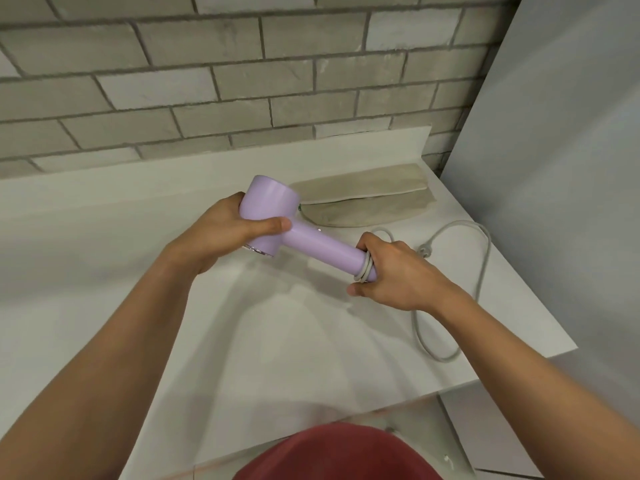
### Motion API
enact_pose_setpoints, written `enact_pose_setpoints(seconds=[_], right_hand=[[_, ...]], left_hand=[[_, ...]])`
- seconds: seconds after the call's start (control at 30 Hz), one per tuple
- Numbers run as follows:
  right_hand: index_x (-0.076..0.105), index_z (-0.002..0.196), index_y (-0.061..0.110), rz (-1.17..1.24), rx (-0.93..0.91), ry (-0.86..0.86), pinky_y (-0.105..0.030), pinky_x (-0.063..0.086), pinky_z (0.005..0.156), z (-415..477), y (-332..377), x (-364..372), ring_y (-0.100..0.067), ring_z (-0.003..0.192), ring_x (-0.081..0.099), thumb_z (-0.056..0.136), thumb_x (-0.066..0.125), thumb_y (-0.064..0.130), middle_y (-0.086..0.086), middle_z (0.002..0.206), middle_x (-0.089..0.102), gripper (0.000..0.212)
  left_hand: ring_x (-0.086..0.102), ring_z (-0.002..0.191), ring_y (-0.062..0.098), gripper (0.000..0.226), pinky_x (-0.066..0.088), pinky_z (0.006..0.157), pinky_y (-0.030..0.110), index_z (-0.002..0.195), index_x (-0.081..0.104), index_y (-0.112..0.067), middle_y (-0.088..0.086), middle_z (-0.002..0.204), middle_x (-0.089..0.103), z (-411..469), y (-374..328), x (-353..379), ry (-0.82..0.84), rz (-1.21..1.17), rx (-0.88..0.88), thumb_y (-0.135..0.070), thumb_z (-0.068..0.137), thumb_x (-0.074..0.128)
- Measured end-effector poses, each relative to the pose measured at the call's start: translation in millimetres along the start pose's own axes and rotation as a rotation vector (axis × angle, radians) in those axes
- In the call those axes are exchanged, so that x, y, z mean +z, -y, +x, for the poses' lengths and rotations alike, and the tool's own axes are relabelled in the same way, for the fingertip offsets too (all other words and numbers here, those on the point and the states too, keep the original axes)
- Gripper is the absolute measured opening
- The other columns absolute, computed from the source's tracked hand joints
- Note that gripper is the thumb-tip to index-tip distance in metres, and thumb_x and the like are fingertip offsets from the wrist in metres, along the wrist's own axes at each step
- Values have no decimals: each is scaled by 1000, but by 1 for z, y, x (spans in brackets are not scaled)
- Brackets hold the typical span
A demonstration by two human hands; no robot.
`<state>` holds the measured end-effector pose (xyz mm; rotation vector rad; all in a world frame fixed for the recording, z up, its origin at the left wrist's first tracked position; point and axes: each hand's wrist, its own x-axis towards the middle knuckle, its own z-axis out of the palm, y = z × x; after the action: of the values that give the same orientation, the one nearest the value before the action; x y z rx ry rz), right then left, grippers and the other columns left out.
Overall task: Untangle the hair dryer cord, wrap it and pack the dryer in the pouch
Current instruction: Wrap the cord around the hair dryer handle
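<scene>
1. A person holds a lilac hair dryer (pixel 304 237) in both hands just above a white desk (pixel 277 341). Its handle slants down to the right.
2. The left hand (pixel 225 233) grips the dryer's round head. Its fingers curl round the far side and the thumb lies across the near side, by the joint with the handle.
3. The right hand (pixel 394 271) grips the far end of the handle, its fingers closed round it.
4. The grey cord (pixel 489 247) is wound in a few tight turns round the handle end, just beside the right hand's fingers.
5. The loose length of cord lies on the desk to the right in broad curves, passing under the right forearm. Its plug (pixel 423 251) rests on the desk near the right hand.
6. A beige pouch (pixel 367 206) lies flat on the desk behind the dryer, close to the desk's raised back edge and apart from both hands.
7. A grey brick wall (pixel 207 81) rises behind the desk, and a grey panel (pixel 571 168) stands at the right.
8. A red garment (pixel 339 452) shows at the bottom edge.
</scene>
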<state>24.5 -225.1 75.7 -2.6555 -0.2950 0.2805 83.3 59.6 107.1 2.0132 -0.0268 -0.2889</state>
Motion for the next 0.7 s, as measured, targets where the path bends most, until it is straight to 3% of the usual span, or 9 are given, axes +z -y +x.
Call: enact_pose_setpoints(seconds=[0.13,0.23,0.33,0.4,0.5,0.63,0.7], right_hand=[[48,104,31,14,-34,105,-31,45,61,0,5,-15,-5,79,59,77,85,55,9,91,60,52],[55,103,34,131,-61,248,-32,54,71,-3,6,-35,-12,75,69,73,86,61,8,93,65,50],[64,114,38,300,-75,438,-29,50,87,-2,-5,-50,-12,102,67,87,72,63,10,107,72,38],[67,123,32,530,-68,494,-32,50,94,4,-16,-55,-11,119,64,95,57,45,7,124,71,33],[67,127,21,751,-101,430,-30,52,95,14,-33,-60,-14,127,63,94,51,19,3,131,71,37],[78,105,27,823,-83,311,-18,54,83,17,-45,-48,-2,90,69,99,64,17,13,96,77,19],[78,106,30,838,-38,263,-18,54,87,21,-44,-40,1,94,71,102,60,7,19,99,78,29]], left_hand=[[75,97,14,62,55,77,30,117,68,-21,-6,108,78,4,5,0,3,-94,15,-46,63,86],[76,91,17,54,55,68,26,113,71,-19,-3,103,79,1,9,2,21,-136,23,-41,66,84],[74,83,14,50,54,61,21,109,72,-16,-5,95,79,-2,10,2,64,-166,42,-38,66,84],[74,83,16,58,55,64,24,109,72,-14,-3,95,78,-3,9,3,101,-184,54,-43,61,85],[74,88,18,63,56,71,32,110,71,-14,0,100,78,-3,8,9,110,-230,80,-47,59,84],[74,89,20,61,57,75,38,110,70,-15,0,101,78,-1,6,15,90,-306,105,-46,60,84],[74,90,21,60,56,77,40,110,70,-15,1,101,77,0,6,19,87,-322,106,-46,60,84]])
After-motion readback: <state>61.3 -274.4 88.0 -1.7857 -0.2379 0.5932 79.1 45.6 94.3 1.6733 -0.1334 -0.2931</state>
